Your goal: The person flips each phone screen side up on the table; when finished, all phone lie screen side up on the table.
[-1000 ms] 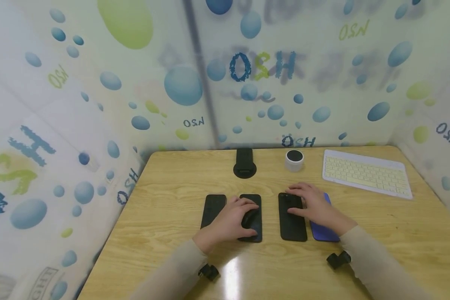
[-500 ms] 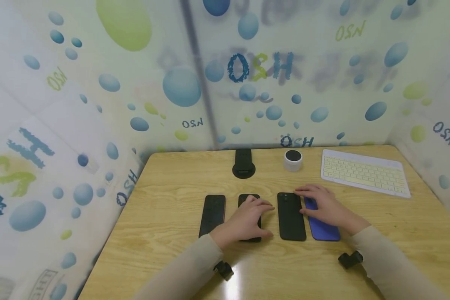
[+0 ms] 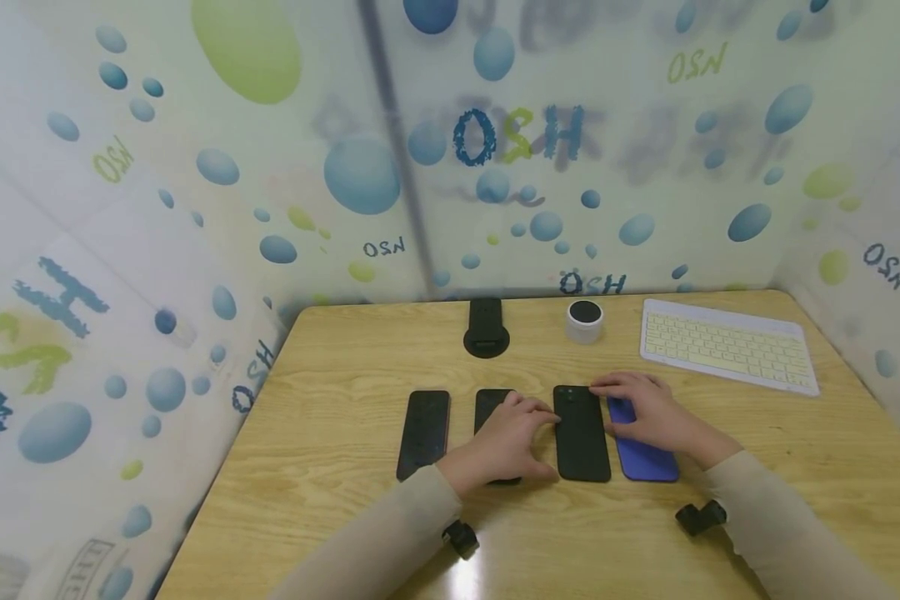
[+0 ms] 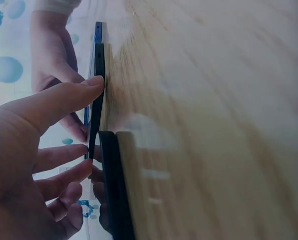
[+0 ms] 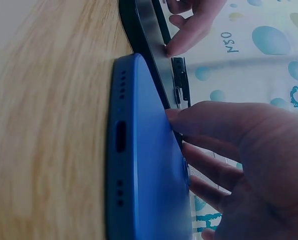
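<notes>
Backdrop (image 3: 607,50): pale covering printed with blue and green ovals and lettering, across the upper frame and down both sides.
Tabletop (image 3: 330,358): wood-grained, lower half of the frame; bears four phones in a row.
Keyboard (image 3: 727,343): white, right of the frame, set slightly askew.
Right hand (image 3: 654,414): right of lower centre, arched over the blue phone (image 3: 648,460); fingers extended and parted, closed round nothing, tips at the black phone's right edge.
Left hand (image 3: 507,444): lower centre, partly hiding the second phone (image 3: 489,404); thumb and fingers spread, no wrap-around grip, tips along the black phone's left edge.
Black phone (image 3: 582,443): flat, back up, just right of lower centre, between the two hands. Step in hand, as judged: squaring it up within the row.
Leftmost phone (image 3: 423,433): flat, left of lower centre, apart from the fingers.
Stand (image 3: 486,327): black, round-based, near the table's far edge.
Canister (image 3: 585,329): white, dark-topped, upright, right of the stand.
Fingertips (image 4: 83,171): left ones meet the black phone; whether the right thumb bears on black or blue phone cannot be told. Next move, as judged, calls for light, even pressure from both sides, leaving the neighbours undisturbed.
</notes>
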`<control>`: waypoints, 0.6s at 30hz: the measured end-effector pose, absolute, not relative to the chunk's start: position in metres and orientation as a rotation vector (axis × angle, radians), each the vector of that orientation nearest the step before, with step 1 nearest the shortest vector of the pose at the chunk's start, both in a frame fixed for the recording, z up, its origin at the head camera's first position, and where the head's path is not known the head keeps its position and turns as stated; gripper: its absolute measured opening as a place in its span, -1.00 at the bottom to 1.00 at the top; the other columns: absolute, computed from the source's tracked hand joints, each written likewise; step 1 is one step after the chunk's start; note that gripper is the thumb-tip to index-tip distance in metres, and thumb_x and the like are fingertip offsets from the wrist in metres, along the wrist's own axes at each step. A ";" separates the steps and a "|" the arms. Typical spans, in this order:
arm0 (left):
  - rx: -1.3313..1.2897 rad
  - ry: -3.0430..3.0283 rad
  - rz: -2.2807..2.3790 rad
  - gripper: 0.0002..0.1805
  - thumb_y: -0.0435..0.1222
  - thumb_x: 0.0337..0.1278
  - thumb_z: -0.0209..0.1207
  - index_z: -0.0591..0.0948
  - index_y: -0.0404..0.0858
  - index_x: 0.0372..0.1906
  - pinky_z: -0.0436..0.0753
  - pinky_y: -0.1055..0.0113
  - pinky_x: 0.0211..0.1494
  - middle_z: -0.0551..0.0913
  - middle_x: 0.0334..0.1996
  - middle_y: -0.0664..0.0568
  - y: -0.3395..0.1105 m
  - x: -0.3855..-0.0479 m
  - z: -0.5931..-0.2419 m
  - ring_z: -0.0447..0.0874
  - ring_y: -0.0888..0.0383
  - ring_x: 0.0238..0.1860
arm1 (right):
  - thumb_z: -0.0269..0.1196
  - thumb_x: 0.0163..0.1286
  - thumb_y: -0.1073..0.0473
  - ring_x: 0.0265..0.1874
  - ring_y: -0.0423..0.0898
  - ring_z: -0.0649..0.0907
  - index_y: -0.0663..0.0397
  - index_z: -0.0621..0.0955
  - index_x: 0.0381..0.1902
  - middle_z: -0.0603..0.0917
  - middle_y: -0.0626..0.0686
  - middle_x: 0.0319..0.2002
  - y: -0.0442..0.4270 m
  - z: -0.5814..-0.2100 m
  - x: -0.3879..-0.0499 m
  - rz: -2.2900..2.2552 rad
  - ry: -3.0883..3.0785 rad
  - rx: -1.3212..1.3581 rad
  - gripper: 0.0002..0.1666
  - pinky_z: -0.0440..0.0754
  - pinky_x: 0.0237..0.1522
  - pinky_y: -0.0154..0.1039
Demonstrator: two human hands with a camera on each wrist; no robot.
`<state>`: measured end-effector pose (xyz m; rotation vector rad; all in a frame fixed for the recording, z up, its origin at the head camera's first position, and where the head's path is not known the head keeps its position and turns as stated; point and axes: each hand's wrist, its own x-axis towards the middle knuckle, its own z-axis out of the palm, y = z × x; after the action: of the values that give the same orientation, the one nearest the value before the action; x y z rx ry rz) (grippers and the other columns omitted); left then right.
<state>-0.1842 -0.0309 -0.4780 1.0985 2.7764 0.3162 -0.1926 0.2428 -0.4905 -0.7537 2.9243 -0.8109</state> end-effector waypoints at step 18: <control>1.038 2.810 0.258 -0.06 0.28 -0.17 0.52 0.60 -0.04 0.37 0.45 0.36 0.22 0.57 0.30 0.16 -0.025 -0.182 -0.477 0.39 0.17 0.14 | 0.58 0.10 0.20 0.30 0.35 0.52 0.21 0.69 0.20 0.66 0.24 0.22 0.236 -0.490 -0.192 -0.850 2.944 -0.662 -0.34 0.07 0.28 0.58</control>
<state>-0.1817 -0.0253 -0.4767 1.0379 2.8097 0.2575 -0.1921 0.2361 -0.4904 -0.6622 2.9442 -0.8502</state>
